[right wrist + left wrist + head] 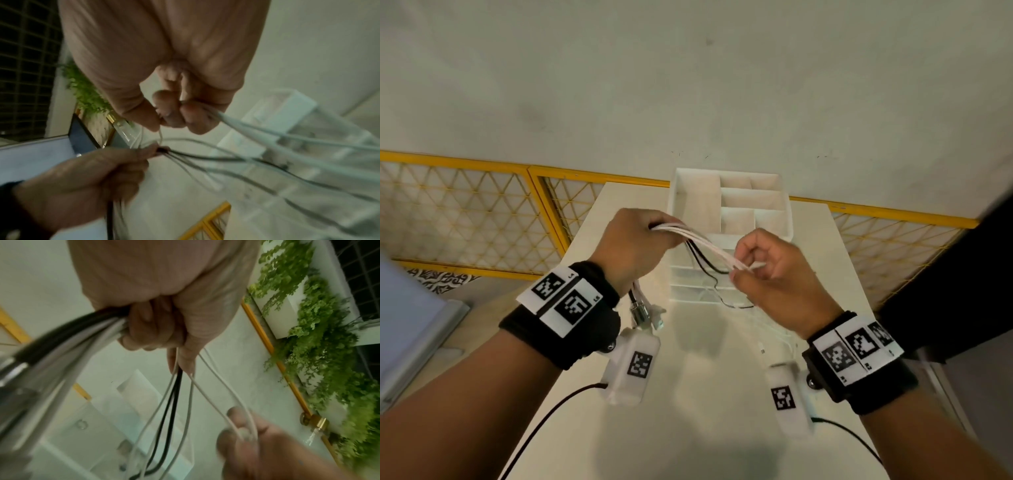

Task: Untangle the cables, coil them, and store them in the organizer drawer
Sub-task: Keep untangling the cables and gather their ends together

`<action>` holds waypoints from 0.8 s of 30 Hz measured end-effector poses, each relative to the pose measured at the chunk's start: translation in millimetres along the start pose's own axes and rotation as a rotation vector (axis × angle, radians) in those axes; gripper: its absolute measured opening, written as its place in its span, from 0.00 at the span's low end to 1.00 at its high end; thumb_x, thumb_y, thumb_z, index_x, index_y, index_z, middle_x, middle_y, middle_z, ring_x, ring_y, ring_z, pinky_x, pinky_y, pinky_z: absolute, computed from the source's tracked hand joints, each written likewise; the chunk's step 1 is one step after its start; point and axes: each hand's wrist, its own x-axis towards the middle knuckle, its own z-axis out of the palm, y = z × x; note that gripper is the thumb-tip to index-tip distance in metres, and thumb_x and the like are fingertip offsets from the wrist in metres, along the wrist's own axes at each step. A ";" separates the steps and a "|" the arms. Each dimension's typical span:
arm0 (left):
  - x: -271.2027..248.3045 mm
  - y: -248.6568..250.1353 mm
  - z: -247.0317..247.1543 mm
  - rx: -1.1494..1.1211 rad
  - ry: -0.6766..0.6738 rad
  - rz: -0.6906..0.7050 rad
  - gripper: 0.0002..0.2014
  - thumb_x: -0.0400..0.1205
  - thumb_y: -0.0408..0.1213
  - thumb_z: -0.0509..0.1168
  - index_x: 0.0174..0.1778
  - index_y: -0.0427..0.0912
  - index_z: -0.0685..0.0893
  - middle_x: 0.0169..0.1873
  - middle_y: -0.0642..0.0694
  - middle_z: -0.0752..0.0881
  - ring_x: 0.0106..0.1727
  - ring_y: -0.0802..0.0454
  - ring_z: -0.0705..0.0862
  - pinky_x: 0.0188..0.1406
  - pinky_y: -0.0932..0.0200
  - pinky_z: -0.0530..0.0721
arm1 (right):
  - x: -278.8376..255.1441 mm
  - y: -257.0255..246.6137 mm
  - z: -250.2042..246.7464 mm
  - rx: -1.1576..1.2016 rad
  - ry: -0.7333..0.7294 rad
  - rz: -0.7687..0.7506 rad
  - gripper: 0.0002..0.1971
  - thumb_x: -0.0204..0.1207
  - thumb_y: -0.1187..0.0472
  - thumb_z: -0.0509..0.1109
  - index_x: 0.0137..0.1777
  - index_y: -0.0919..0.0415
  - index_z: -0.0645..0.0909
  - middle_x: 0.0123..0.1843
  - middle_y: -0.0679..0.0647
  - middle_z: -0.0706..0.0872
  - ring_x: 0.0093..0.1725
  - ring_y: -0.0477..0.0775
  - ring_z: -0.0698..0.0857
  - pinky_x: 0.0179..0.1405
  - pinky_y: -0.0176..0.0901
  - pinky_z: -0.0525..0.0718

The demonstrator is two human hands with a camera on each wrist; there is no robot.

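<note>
My left hand [635, 245] grips a bundle of white cables [709, 245] and a black cable [702, 258] above the white table [688, 377]. Their plug ends [645, 313] hang below that fist. In the left wrist view the left hand [160, 326] has its fingers curled round the black cable [174, 395] and the white strands [207, 395]. My right hand [767, 274] pinches the white strands at their near end; the right wrist view shows this hand [174, 113] holding white cables [267, 134]. The white organizer [726, 209] stands just beyond both hands, its clear drawers [695, 281] facing me.
A yellow mesh fence [482, 209] runs behind the table against a pale wall. A dark shape [962, 291] stands at the right edge and a pale blue surface [407, 325] at the left. Black wrist-camera leads [544, 421] trail over the near table.
</note>
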 end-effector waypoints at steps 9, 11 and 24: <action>18.3 13.2 -51.3 -0.108 0.323 0.112 0.02 0.79 0.36 0.73 0.42 0.42 0.90 0.24 0.47 0.78 0.16 0.63 0.68 0.16 0.69 0.65 | -21.2 132.9 -10.7 -0.503 -0.087 0.560 0.28 0.82 0.37 0.62 0.33 0.60 0.82 0.30 0.58 0.89 0.31 0.59 0.89 0.36 0.47 0.86; 14.7 7.3 -47.0 -0.094 0.296 0.079 0.03 0.80 0.33 0.71 0.42 0.43 0.91 0.23 0.48 0.77 0.16 0.62 0.67 0.16 0.68 0.64 | -14.7 148.3 -22.4 -0.692 0.002 0.526 0.28 0.82 0.35 0.57 0.30 0.54 0.75 0.31 0.54 0.85 0.40 0.63 0.88 0.43 0.47 0.77; 11.5 -7.3 -59.3 -0.394 0.153 -0.012 0.09 0.83 0.31 0.68 0.39 0.45 0.89 0.22 0.48 0.65 0.19 0.55 0.58 0.18 0.65 0.60 | -8.2 145.6 -48.6 -0.704 -0.094 0.593 0.34 0.65 0.39 0.80 0.70 0.48 0.78 0.62 0.51 0.87 0.62 0.56 0.84 0.63 0.50 0.79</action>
